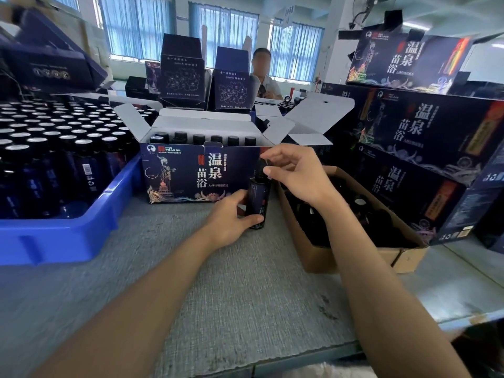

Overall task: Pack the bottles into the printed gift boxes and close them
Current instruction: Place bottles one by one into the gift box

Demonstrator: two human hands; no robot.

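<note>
A dark bottle (258, 199) is held upright on the grey table (218, 282), just in front of the right-hand corner of an open printed gift box (196, 173). The lower body of the bottle is gripped by the left hand (231, 216), with the thumb wrapped across its front near the base and the fingers curled behind it. The neck and cap of the bottle are pinched by the right hand (296, 173), whose thumb and forefinger are closed at the top while the remaining fingers are loosely spread above. The gift box is seen with its white flaps folded outward, and a row of black bottle caps (207, 139) is visible along its inner front edge. A brown cardboard carton (354, 257) is placed just to the right of the held bottle, and dark items are contained in it, though they are too shadowed for their kind to be told. A blue plastic crate (62, 236) filled with many dark bottles is set on the left of the table. Closed printed boxes (425, 132) are stacked on the right. Further empty dark boxes (181, 75) are stood upright behind the open gift box, and a seated person (263, 75) is visible beyond them.
</note>
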